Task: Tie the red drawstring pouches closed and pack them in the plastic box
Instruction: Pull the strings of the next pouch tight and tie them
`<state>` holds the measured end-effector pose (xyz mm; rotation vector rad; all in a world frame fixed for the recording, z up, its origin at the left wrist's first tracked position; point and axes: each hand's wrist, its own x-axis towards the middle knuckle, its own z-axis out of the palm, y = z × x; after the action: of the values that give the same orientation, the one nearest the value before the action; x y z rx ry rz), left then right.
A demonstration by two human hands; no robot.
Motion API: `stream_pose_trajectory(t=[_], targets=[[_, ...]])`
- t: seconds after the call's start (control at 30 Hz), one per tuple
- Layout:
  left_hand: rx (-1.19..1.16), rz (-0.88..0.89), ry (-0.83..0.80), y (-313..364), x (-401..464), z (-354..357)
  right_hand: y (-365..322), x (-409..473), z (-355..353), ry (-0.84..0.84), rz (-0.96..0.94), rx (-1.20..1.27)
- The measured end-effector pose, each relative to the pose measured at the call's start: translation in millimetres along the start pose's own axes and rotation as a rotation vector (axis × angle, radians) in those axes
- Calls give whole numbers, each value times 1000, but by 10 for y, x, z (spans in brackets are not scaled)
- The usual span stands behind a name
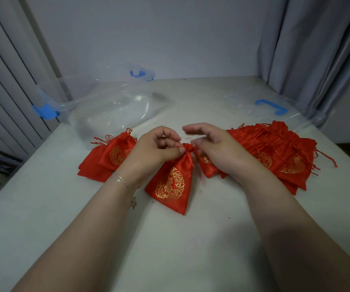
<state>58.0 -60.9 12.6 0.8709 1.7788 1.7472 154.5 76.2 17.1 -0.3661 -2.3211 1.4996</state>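
Head view. A red pouch [170, 185] with a gold emblem lies flat at the centre of the white surface [191, 249], its gathered neck pointing away from the person. The left hand [155, 150] has its fingers curled, thumb and fingertips pinching the neck from the left. The right hand [214, 148] meets the neck from the right with fingers bent; its grip on the cord is blurred, so whether it pinches anything cannot be told. A small pile of tied pouches [108, 157] lies left of the hands (cord loops showing at their tops); a larger heap of pouches [279, 157] lies to the right. The clear plastic box [106, 106] with blue latches stands open at rear left, its lid [271, 106] at rear right.
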Motion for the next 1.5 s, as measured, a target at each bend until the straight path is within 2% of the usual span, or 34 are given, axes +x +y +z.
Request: stream_pose_trajectory(t=[0.07,0.17,0.37,0.53,0.6,0.7,0.83,1.1,1.3,1.5], targets=[[28,40,-15,4,-13,36,30,-13,47,-32,39,-38],[122,56,29,13,-27,48,39,-23,64,7,80,-79],[368,86,114,4,-38,61,61,-2,137,110,15,-137],[600,139,169,-55,-17,53,53,3,158,112,21,-156],[672,175,188,-70,-13,54,60,2,159,115,61,-84],[716,245,205,-81,-23,77,74,-6,149,86,179,67],[751,328,210,-88,-18,96,38,-40,81,-18,174,48],[833,432,222,-109,0,42,17,-51,66,60,125,-1],[826,407,271,-135,21,17,43,-5,101,188,85,-32],[807,404,142,-112,26,-23,71,3,84,197,82,-149]])
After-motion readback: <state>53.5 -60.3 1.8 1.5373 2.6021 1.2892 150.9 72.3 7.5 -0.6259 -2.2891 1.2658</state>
